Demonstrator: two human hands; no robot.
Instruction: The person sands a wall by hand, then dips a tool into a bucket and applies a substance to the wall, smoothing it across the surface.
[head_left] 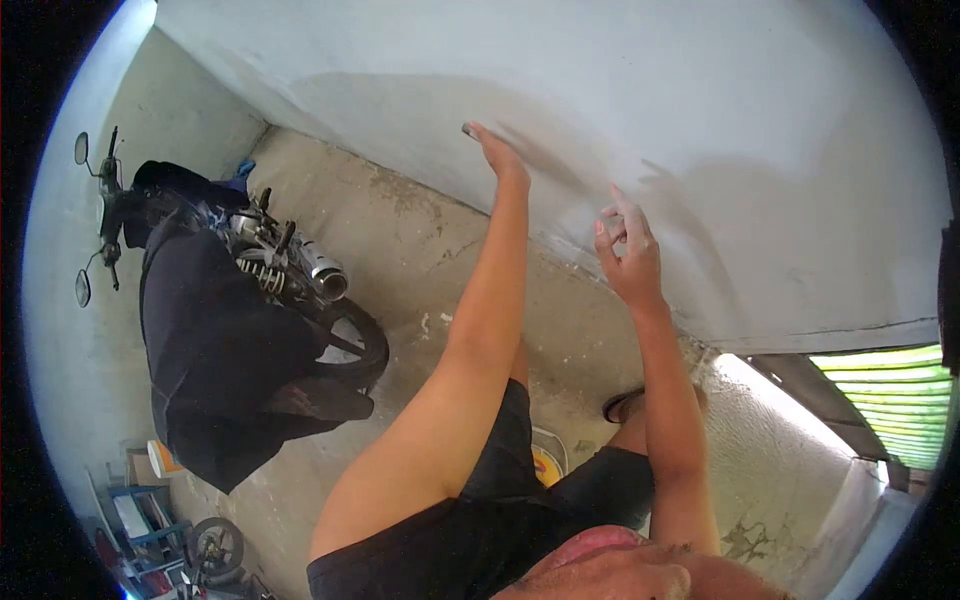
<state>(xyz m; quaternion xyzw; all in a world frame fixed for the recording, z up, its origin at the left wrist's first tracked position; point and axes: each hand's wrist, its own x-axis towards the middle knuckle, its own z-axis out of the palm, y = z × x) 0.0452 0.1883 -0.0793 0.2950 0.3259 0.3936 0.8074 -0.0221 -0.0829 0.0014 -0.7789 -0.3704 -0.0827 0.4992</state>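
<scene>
My left hand (497,155) is stretched out flat against the pale grey wall (700,120), seen edge-on. A small dark tip shows at its fingertips; I cannot tell whether it is a held thing. My right hand (628,255) is lower along the wall, close to the surface. Its fingers are apart and loosely curled, with nothing visible in them. A darker grey patch (420,100) spreads over the wall around both hands. My black shorts (520,500) and a sandalled foot (625,403) show below.
A motorcycle (290,270), partly under a dark cover (215,350), stands on the stained concrete floor (420,240) to the left. Blue racks and a small wheel (215,545) sit in the lower left corner. A green corrugated sheet (890,395) lies at the right.
</scene>
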